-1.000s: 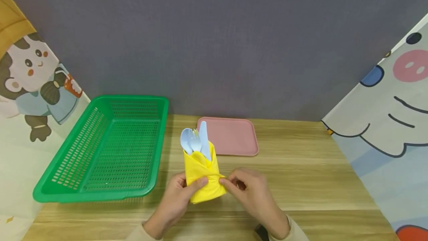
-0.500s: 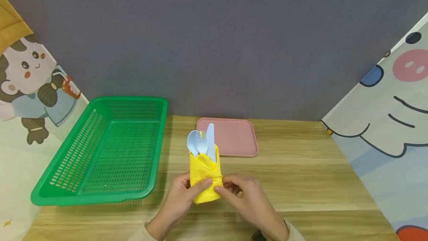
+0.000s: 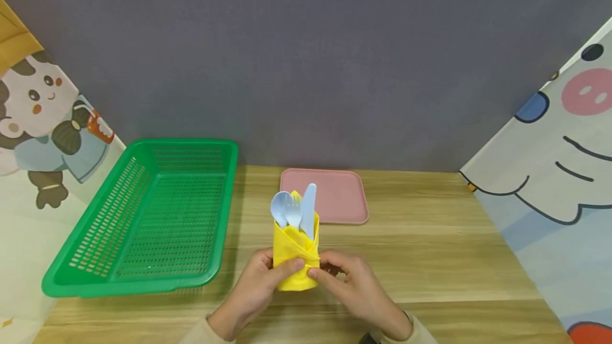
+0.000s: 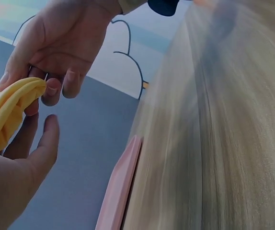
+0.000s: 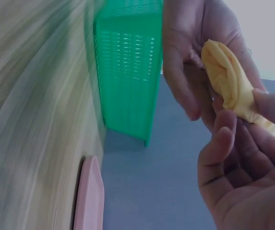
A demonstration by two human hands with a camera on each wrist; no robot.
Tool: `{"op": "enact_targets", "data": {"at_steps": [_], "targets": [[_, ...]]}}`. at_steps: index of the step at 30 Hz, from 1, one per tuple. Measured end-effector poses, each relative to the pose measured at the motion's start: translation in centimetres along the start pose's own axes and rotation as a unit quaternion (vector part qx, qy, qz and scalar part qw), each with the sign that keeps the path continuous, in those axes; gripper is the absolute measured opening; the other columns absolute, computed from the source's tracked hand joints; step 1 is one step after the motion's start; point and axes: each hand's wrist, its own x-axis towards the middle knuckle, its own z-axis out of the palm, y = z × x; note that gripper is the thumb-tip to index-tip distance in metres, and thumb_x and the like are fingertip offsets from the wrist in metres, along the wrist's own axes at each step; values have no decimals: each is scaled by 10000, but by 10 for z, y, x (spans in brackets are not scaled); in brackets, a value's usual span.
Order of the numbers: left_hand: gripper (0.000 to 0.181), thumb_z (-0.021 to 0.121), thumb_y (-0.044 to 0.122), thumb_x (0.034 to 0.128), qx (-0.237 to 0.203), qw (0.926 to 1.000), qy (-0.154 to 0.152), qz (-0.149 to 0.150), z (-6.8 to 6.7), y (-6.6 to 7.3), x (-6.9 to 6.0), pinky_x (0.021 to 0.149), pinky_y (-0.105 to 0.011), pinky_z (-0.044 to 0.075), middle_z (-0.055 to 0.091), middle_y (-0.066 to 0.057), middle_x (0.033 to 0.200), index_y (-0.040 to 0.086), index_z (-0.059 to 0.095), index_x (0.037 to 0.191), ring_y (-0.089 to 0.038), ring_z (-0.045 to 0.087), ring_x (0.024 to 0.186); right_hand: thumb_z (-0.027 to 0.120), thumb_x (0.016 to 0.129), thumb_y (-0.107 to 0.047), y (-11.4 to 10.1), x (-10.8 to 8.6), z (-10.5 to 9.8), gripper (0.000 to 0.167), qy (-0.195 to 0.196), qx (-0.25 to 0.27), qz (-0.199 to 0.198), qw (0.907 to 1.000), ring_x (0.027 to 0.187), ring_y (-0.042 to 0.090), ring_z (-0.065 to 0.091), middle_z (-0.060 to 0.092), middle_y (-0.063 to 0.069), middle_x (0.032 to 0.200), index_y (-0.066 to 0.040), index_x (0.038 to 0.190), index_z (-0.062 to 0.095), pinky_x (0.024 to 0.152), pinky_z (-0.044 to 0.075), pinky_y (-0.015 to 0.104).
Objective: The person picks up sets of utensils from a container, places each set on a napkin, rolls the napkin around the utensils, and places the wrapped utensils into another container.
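A yellow napkin (image 3: 290,248), folded into a pouch, is held up between both hands in the head view. Out of its top stick a pale blue spoon (image 3: 280,208), fork (image 3: 294,213) and knife (image 3: 309,208); their lower parts are hidden in the cloth. My left hand (image 3: 255,283) grips the pouch's left side, thumb across the front. On the right edge, my right hand (image 3: 355,286) pinches the cloth between thumb and fingers. Both wrist views show the folded bottom of the napkin (image 4: 13,110) (image 5: 231,81) between the hands, raised off the table.
A green perforated basket (image 3: 221,227) stands on the left of the wooden table (image 3: 430,248). Behind the napkin lies a pink tray (image 3: 341,195), its left part partly covered from sight by the cutlery. A grey panel (image 3: 306,68) rises behind the table.
The pouch has shifted slightly right and turned more upright. My right hand has drawn the napkin's loose right end in against the pouch and moved closer to the left hand.
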Motion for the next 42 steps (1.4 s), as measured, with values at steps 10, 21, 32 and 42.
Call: {"op": "enact_targets", "data": {"at_steps": [10, 21, 32, 42], "targets": [[357, 676, 89, 953, -21, 9995, 321, 63, 0, 0, -1, 810, -334, 578, 710, -138, 1048, -184, 600, 1172, -212, 680, 926, 669, 973, -153, 5, 2, 3, 130, -17, 127, 211, 9997, 733, 116, 623, 737, -35, 947, -109, 1067, 747, 634, 565, 298], [368, 677, 105, 958, 926, 9949, 187, 344, -6, 6, -4, 834, -328, 574, 681, -207, 1134, -121, 607, 1239, -220, 675, 966, 656, 984, -162, 5, 3, 5, 173, 170, 177, 447, 9987, 809, 142, 675, 742, -17, 984, -94, 1121, 735, 687, 583, 308], [385, 732, 93, 917, 1286, 9898, 261, 560, -8, 8, -7, 801, -347, 590, 707, -211, 1091, -98, 626, 1234, -236, 710, 924, 676, 969, -157, 4, 1, 5, 145, 401, 125, 428, 9982, 785, 123, 673, 751, -56, 936, -109, 1088, 744, 681, 571, 308], [425, 676, 100, 961, 751, 9968, -22, 265, -10, 9, -8, 840, -333, 575, 703, -203, 1121, -126, 553, 1300, -217, 695, 960, 695, 956, -163, -2, 2, 3, 367, 160, 841, 1008, 9912, 845, 187, 702, 759, 17, 947, -56, 1269, 536, 716, 539, 277]]}}
